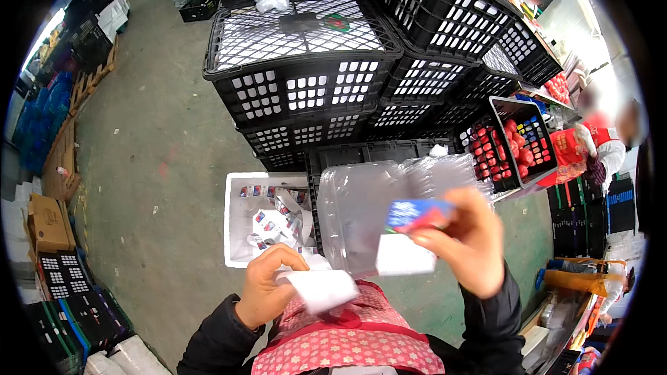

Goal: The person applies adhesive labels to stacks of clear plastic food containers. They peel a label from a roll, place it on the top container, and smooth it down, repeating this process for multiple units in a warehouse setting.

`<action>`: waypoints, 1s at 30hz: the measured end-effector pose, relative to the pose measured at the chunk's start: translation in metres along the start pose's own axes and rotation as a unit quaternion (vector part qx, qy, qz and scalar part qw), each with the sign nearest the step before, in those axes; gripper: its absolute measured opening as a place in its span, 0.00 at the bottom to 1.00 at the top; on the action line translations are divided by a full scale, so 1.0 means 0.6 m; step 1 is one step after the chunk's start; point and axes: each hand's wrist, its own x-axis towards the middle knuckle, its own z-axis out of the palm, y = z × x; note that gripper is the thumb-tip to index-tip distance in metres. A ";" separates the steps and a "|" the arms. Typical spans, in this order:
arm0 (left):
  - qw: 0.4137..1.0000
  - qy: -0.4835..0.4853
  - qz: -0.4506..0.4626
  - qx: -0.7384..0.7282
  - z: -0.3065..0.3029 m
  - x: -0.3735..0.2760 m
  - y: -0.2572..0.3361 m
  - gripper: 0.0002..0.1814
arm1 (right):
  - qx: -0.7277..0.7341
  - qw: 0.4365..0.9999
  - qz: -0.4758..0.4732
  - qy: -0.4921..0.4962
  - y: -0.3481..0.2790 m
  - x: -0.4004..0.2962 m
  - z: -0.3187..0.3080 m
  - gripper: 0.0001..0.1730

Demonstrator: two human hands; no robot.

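My left hand (273, 281) pinches a strip of white label backing paper (325, 289), which curls over in front of my apron. Between the thumb and fingers of my right hand (469, 245) is a printed label (409, 237), blue and red above with a white lower part. It is held over a stack of clear plastic clamshell containers (359, 198). Left of that stack, a white foam box (234, 219) contains a tangle of label strips (281, 219). Motion blurs both hands slightly, and the far fingertips of the right are hidden.
Black plastic crates (302, 88) with white linings stand stacked ahead. To the right, an open crate (521, 140) contains red produce. A person in a red apron (578, 151) stands beyond it. Wooden pallets (62, 156) and a cardboard box (49, 224) line the left side.
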 end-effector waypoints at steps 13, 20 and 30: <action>0.998 0.015 0.067 0.011 -0.007 0.004 0.035 0.12 | -0.633 0.750 -0.110 0.158 0.026 0.016 0.027 0.61; 0.976 -0.097 0.183 0.066 0.053 0.025 0.102 0.15 | -0.458 0.874 -0.030 0.163 0.082 -0.026 -0.070 0.42; 0.959 0.001 0.239 0.153 0.118 0.039 0.108 0.09 | -0.456 0.837 0.018 0.301 0.358 -0.052 -0.370 0.35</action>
